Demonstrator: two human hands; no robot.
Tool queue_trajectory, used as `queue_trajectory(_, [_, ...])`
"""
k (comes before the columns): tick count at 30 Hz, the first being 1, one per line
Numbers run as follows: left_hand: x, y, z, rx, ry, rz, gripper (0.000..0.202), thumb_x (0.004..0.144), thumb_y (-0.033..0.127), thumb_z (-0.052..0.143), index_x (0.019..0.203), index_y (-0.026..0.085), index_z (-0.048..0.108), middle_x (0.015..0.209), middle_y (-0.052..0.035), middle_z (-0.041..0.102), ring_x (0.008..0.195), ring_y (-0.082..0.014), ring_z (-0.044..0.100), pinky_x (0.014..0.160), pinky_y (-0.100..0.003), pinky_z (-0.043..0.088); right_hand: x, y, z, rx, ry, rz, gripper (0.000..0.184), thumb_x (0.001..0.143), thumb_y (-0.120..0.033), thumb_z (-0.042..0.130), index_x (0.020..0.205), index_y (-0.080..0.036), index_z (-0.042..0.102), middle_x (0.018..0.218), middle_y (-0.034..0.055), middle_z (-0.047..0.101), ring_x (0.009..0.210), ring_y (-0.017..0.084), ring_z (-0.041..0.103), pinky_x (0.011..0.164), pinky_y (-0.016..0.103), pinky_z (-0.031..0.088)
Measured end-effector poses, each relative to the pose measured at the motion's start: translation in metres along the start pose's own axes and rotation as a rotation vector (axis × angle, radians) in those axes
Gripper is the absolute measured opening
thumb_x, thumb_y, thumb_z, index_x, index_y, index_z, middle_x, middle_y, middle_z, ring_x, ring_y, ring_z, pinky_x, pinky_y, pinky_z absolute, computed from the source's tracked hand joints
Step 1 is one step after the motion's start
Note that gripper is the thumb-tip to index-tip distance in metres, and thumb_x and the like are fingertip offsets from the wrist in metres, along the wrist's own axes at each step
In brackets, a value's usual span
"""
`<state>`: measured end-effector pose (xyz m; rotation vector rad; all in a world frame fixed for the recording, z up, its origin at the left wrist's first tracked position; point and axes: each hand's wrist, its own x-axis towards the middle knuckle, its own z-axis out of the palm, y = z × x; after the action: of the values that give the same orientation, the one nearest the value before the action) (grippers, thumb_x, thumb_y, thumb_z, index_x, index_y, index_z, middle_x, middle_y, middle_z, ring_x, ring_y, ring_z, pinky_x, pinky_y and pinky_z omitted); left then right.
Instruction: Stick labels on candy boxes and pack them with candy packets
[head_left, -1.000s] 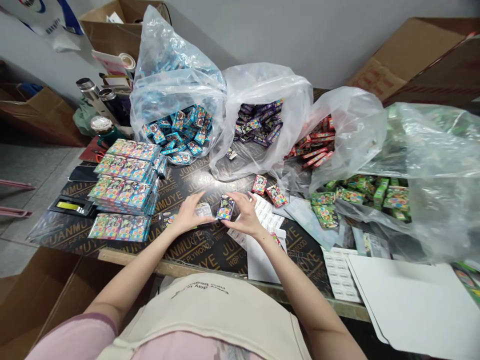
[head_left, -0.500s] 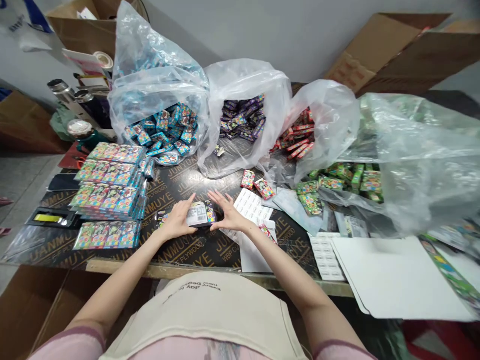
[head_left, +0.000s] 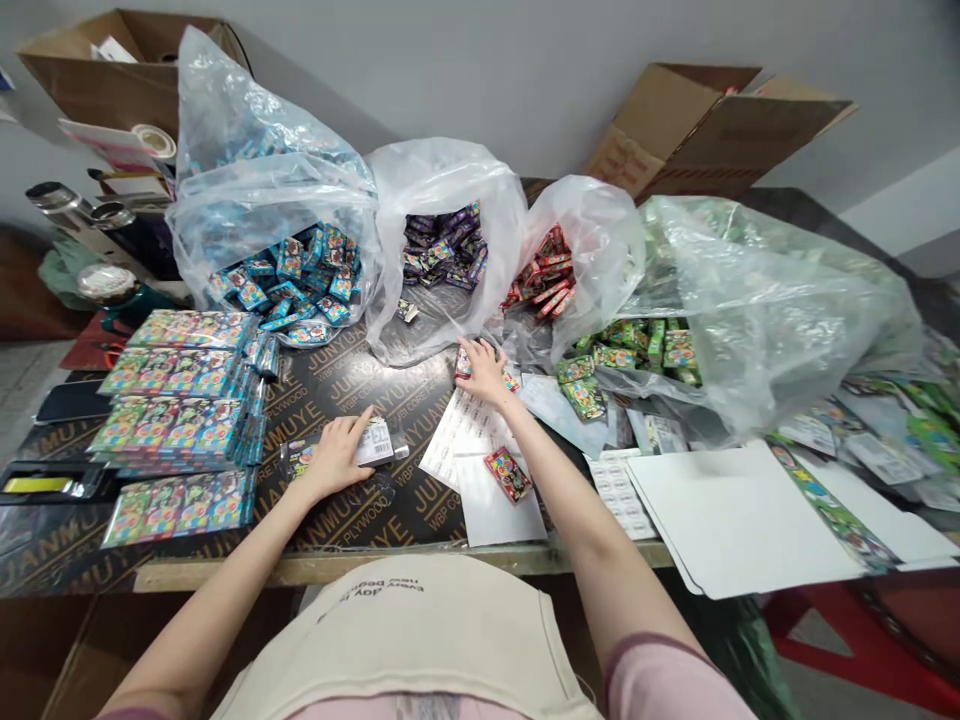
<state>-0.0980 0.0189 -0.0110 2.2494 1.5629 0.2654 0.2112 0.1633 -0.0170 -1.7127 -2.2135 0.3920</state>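
Note:
My left hand rests on a flat dark pack with a grey barcode label, thumb and fingers around the label's left end. The pack lies on the printed black tabletop, its left part under my hand. Farther up and to the right, my right hand closes over a small red printed box; another red box shows partly beside its fingers. A third red box lies on white paper below my right forearm. Sticker sheets lie between the hands.
Clear bags hold blue, purple, red and green boxes. Stacked wrapped packs stand left. White boards overhang the front edge at right. Flasks and cartons stand behind.
My right hand has left the labelled pack and moved up and right onto the red boxes. My left hand stays at the pack. The view has shifted right.

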Motion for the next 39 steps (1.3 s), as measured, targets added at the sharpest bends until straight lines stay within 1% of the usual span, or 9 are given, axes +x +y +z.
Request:
queue_trajectory(3, [0.002,0.005,-0.004,-0.042,0.062,-0.04,0.095,0.058,0.037,0.08,0.141,0.02,0.039,0.125,-0.0158,0.053,0.12,-0.0353,0.046,0.104,-0.053,0.031,0.019,0.013,-0.011,-0.001,-0.064,-0.032,0.079,0.061,-0.025,0.069,0.136,-0.017,0.047,0.126,0.0186,0.055,0.123,0.039,0.043,0.105,0.063,0.016])
queue_trajectory(7, [0.009,0.029,-0.015,-0.563,0.248,-0.233,0.071,0.064,0.05,0.075,0.125,0.018,0.058,0.127,-0.0159,0.056,0.12,-0.0322,0.05,0.103,-0.049,0.036,0.008,-0.027,-0.014,0.302,-0.051,-0.156,0.088,0.066,-0.041,0.07,0.143,-0.019,0.034,0.125,0.0145,0.057,0.119,0.032,0.05,0.105,0.051,0.029])
queue_trajectory(11, [0.023,0.058,-0.025,-1.496,0.04,-0.487,0.06,0.071,0.064,0.063,0.102,0.012,0.067,0.097,-0.0144,0.07,0.087,-0.0228,0.066,0.081,-0.038,0.051,-0.036,-0.089,-0.002,0.938,-0.182,-0.331,0.1,0.071,-0.061,0.064,0.148,-0.026,0.01,0.131,0.0112,0.055,0.122,0.026,0.052,0.101,0.042,0.039])
queue_trajectory(14, [0.03,0.065,-0.028,-1.733,0.03,-0.579,0.047,0.055,0.051,0.08,0.079,0.013,0.066,0.078,-0.0075,0.069,0.068,-0.0156,0.064,0.068,-0.029,0.052,-0.064,-0.111,0.0,0.982,-0.183,-0.358,0.098,0.069,-0.059,0.069,0.146,-0.028,0.016,0.138,0.0119,0.048,0.128,0.027,0.047,0.106,0.044,0.036])
queue_trajectory(17, [0.03,0.062,-0.026,-1.619,0.169,-0.599,0.041,0.044,0.036,0.088,0.061,0.014,0.057,0.061,0.0012,0.062,0.054,-0.0097,0.057,0.059,-0.023,0.048,-0.074,-0.111,-0.009,0.785,-0.115,-0.414,0.094,0.069,-0.048,0.073,0.145,-0.027,0.022,0.147,0.0115,0.037,0.137,0.028,0.036,0.111,0.046,0.028])
queue_trajectory(20, [0.027,0.055,-0.022,-1.483,0.149,-0.536,0.041,0.049,0.041,0.085,0.064,0.014,0.058,0.06,0.0012,0.06,0.054,-0.0109,0.057,0.06,-0.025,0.048,-0.073,-0.108,-0.017,0.546,-0.122,-0.513,0.084,0.068,-0.042,0.071,0.142,-0.026,0.033,0.14,0.011,0.046,0.134,0.031,0.038,0.11,0.048,0.027])
queue_trajectory(24, [0.017,0.037,-0.018,-0.861,0.213,-0.311,0.06,0.061,0.052,0.077,0.107,0.015,0.064,0.099,-0.0102,0.067,0.094,-0.0249,0.062,0.087,-0.041,0.046,-0.071,-0.102,-0.012,0.374,-0.039,-0.458,0.077,0.066,-0.036,0.069,0.136,-0.025,0.042,0.131,0.0104,0.055,0.125,0.032,0.047,0.106,0.049,0.026])
queue_trajectory(29, [0.002,0.011,-0.011,-0.071,0.005,-0.099,0.108,0.053,0.037,0.082,0.146,0.023,0.03,0.126,-0.0143,0.052,0.119,-0.0354,0.046,0.101,-0.051,0.032,-0.076,-0.087,0.011,0.241,-0.095,-0.38,0.071,0.07,-0.037,0.068,0.135,-0.026,0.044,0.131,0.0096,0.057,0.126,0.034,0.045,0.109,0.054,0.016])
queue_trajectory(39, [-0.004,0.002,-0.012,-0.24,0.029,0.043,0.11,0.062,0.033,0.075,0.151,0.021,0.01,0.13,-0.0124,0.051,0.112,-0.0295,0.051,0.098,-0.043,0.039,-0.08,-0.087,0.012,0.528,-0.308,-0.411,0.1,0.062,-0.056,0.077,0.145,-0.025,0.031,0.144,0.0134,0.044,0.133,0.03,0.041,0.11,0.051,0.026])
